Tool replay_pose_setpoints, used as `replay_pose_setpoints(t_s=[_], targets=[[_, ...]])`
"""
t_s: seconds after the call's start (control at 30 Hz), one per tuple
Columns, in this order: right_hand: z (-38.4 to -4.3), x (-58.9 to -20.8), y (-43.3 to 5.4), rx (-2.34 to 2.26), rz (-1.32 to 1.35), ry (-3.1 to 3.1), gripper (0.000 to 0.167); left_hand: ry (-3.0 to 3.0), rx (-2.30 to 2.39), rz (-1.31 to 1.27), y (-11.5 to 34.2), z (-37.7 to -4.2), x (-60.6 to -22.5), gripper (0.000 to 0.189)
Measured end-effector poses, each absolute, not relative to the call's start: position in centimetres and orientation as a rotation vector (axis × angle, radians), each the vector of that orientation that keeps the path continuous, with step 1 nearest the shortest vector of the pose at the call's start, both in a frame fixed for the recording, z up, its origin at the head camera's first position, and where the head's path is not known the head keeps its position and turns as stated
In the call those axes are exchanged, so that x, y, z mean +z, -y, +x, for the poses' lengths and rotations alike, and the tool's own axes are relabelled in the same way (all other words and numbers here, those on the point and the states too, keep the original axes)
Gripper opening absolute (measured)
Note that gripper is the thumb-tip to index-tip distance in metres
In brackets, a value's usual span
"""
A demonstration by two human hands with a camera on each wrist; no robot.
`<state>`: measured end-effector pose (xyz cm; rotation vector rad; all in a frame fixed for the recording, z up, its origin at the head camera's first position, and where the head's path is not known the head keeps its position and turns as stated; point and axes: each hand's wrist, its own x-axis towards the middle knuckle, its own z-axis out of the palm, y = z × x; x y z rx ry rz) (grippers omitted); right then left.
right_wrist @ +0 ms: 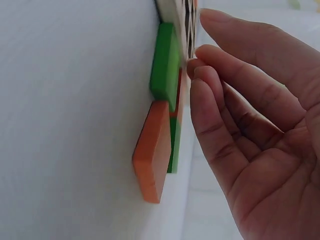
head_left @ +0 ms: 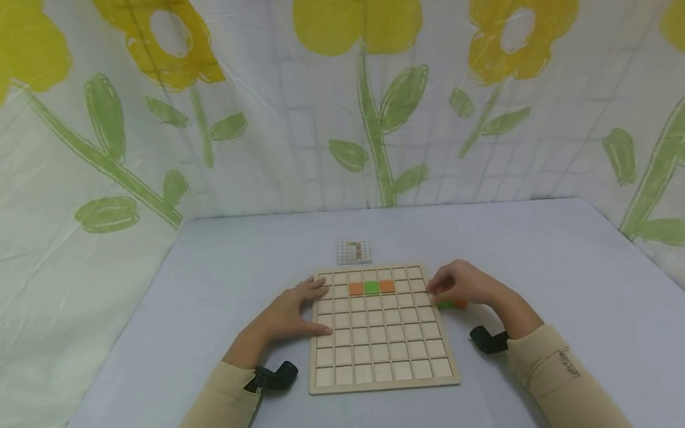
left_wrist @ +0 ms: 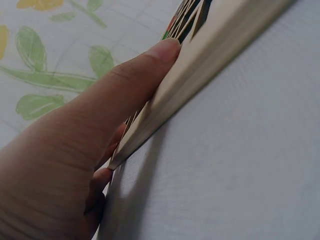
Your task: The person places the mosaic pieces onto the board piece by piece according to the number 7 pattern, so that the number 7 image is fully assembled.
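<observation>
A wooden grid board [head_left: 377, 334] lies on the table. In its second row from the back sit an orange tile [head_left: 356, 288], a green tile [head_left: 371, 287] and another orange tile [head_left: 387, 286], side by side. My left hand [head_left: 292, 313] rests on the board's left edge, thumb and fingers spread over the rim. At the right edge hovers my right hand [head_left: 463, 284], fingers bent and thumb apart, with no tile showing between them. Below it, loose tiles lie close together beside the board, among them a green tile [right_wrist: 164, 65] and an orange tile [right_wrist: 152, 155].
Behind the board lies a small card [head_left: 354, 251] printed with a grid and a few coloured squares. The white table [head_left: 249, 247] meets a curtain [head_left: 288, 125] with yellow flowers at its back. Each wrist wears a black camera mount.
</observation>
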<state>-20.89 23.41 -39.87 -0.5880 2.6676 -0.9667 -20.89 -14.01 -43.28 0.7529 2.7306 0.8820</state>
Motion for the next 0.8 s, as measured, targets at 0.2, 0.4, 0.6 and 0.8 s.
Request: replay_pose_setpoints(t_s=[0.2,0.4,0.6,0.8], targets=[[-20.4,-40.0,-23.8,-0.953,-0.563,-2.682,0.023,-2.721,0.892,0.767,14.1,-20.9,-43.4,0.089],[-20.1,-40.0,-24.4,-0.94,-0.557,-2.695,0.023,-2.728,0.885,0.775,14.0,-20.9,-43.3,0.089],[-19.7,-40.0,-25.1,-0.957,-0.528,-2.676,0.022,-2.722,0.884,0.77,14.0,-20.9,-43.3,0.089],[-19.5,-40.1,-25.2,-0.92,-0.586,-2.72,0.02,-2.726,0.882,0.78,14.0,-20.9,-43.2,0.089]])
